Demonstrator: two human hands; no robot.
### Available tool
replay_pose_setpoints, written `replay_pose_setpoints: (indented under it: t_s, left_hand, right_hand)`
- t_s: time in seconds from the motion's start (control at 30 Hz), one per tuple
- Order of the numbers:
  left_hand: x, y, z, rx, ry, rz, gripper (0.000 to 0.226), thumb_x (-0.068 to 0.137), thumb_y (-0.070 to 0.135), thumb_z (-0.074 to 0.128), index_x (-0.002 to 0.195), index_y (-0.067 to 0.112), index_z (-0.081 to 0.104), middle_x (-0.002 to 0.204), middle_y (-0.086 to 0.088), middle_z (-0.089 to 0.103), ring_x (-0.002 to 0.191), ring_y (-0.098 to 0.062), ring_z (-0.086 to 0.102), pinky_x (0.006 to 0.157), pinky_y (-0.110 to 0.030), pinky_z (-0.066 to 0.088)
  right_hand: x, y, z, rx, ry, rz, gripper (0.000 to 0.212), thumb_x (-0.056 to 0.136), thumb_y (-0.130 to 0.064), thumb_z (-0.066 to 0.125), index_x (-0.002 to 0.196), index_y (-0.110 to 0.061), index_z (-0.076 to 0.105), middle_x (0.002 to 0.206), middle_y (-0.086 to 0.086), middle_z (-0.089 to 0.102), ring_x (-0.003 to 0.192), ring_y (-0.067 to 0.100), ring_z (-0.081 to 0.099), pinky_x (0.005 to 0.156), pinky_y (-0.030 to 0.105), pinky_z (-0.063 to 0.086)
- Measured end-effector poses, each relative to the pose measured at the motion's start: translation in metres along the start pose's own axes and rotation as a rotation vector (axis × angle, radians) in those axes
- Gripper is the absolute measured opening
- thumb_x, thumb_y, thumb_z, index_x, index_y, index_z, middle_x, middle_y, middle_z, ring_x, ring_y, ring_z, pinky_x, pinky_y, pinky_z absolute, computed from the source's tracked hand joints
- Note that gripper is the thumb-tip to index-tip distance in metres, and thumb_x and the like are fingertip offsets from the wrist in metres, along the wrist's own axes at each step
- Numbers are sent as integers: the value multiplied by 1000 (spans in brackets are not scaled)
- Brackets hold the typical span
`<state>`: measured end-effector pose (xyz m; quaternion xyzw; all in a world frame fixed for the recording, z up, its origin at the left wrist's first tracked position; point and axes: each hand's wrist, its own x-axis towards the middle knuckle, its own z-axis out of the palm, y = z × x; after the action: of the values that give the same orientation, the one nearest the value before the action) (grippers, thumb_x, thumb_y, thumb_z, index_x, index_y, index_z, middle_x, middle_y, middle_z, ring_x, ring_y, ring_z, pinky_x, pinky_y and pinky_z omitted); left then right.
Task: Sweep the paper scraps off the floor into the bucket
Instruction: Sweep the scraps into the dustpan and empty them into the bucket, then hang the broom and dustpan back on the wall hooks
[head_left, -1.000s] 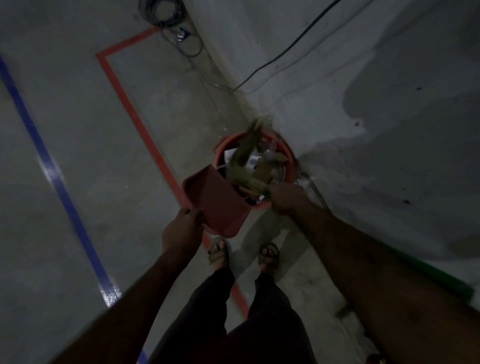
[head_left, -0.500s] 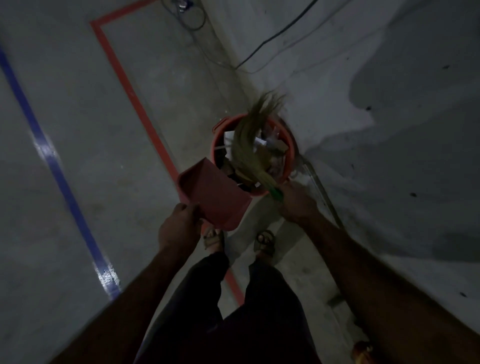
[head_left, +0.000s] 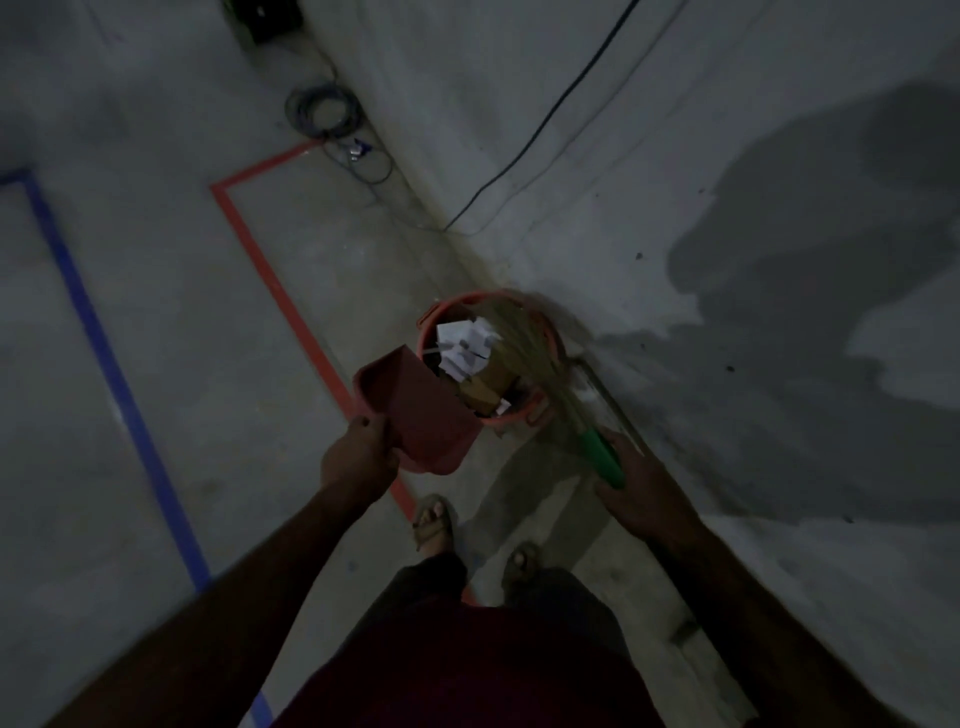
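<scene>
Change: since the earlier frames the broom's bristles drop from standing above the bucket rim to lying inside its right half, and more white paper shows in the bucket mouth; the view also pulls back, showing more floor at the top.
Meaning: judged from this, the dustpan's load is already tipped in and the broom is brushing off the last bits, so this round of the task looks nearly done.
Floor (head_left: 156, 322): grey concrete filling the left and centre; no loose scraps can be made out on it in this dim light.
Bucket (head_left: 551, 340): orange, round, standing centre frame at the foot of the wall, just beyond the person's feet; white paper scraps (head_left: 462, 343) lie heaped in its left half.
Dustpan (head_left: 415, 410): red, tilted over the bucket's lower-left rim, its open lip pointing up-right into the bucket.
Broom (head_left: 540, 364): long axis runs from the green handle at lower right up-left to the straw bristles, which point into the bucket.
Left hand (head_left: 358, 457): fingers curled round the dustpan's near edge, gripping it.
Right hand (head_left: 639, 483): fingers wrapped on the green handle, holding the broom.
Tape lines: one red (head_left: 270, 280) and one blue (head_left: 104, 353) on the floor, left of the bucket.
Cables (head_left: 327, 111): coiled at upper centre.
</scene>
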<state>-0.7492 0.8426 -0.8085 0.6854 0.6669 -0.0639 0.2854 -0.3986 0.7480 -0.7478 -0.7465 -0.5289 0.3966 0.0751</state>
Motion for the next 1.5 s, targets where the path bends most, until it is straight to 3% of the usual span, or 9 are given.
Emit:
replay_pose_setpoints:
  t_s: [0.23, 0.47, 0.67, 0.87, 1.03, 1.13, 1.2, 1.37, 1.5]
  left_hand:
    - [-28, 41, 2, 9, 44, 50, 53, 84, 25, 64, 135, 17, 51, 123, -14, 54, 105, -36, 60, 77, -40, 51]
    - [-77, 72, 15, 53, 142, 101, 40, 84, 16, 63, 124, 14, 58, 115, -16, 57, 104, -36, 59, 75, -40, 50]
    - [-129, 97, 9, 95, 242, 153, 37, 86, 18, 63, 121, 27, 62, 112, -7, 60, 100, -30, 63, 69, -35, 49]
    - [-172, 106, -24, 175, 415, 206, 30, 80, 8, 70, 104, 25, 70, 98, 2, 70, 88, -21, 68, 60, -26, 40]
    - [-189, 105, -67, 291, 496, 309, 21, 81, 24, 78, 100, 16, 70, 94, -6, 67, 86, -31, 64, 61, -32, 43]
    - [-201, 108, -100, 249, 477, 383, 23, 76, 27, 83, 87, 12, 70, 90, -9, 56, 81, -32, 60, 60, -29, 36]
    - [-212, 109, -124, 195, 488, 406, 26, 71, 28, 86, 84, 12, 70, 82, -4, 53, 78, -31, 61, 60, -27, 31]
    - [-243, 110, -178, 8, 641, 543, 70, 63, 23, 91, 123, 16, 55, 84, 4, 71, 79, -19, 67, 68, -32, 51]
    - [-283, 115, -200, -50, 817, 627, 87, 80, 34, 80, 148, 21, 27, 109, -3, 61, 93, -22, 60, 74, -41, 55]
  right_hand:
    - [-35, -7, -4, 317, -80, 32, 49, 93, -28, 65, 134, -39, 40, 112, -2, 63, 82, 11, 64, 63, 21, 47]
    - [-49, 5, -17, 367, -166, 42, 17, 96, -13, 57, 109, -19, 65, 109, 9, 64, 78, 18, 65, 65, 32, 56]
    - [-85, 8, -30, 437, -112, 27, 25, 95, 2, 51, 111, -3, 69, 83, -5, 60, 64, 4, 55, 46, 7, 41]
    - [-107, -13, -26, 665, -88, 110, 27, 90, 0, 51, 105, 1, 73, 76, 10, 66, 57, 17, 57, 44, 19, 45]
    - [-131, -53, -31, 1002, -61, 63, 22, 88, -5, 54, 102, -1, 70, 73, 9, 66, 51, 12, 59, 48, 22, 47]
    - [-116, -66, -27, 1230, -82, -3, 55, 71, -15, 54, 122, 7, 60, 118, 20, 66, 97, 23, 68, 86, 33, 59]
    - [-133, -86, -35, 1510, -91, 102, 52, 72, -10, 44, 120, 11, 50, 116, 25, 54, 111, 36, 57, 93, 46, 56]
    - [-192, -141, -58, 1873, 15, 7, 31, 79, 15, 24, 99, 7, 46, 112, 27, 40, 100, 41, 52, 77, 41, 62]
    - [-218, -180, -68, 1744, -5, -114, 49, 73, 19, 69, 118, 12, 53, 116, 20, 53, 88, 23, 63, 62, 24, 60]
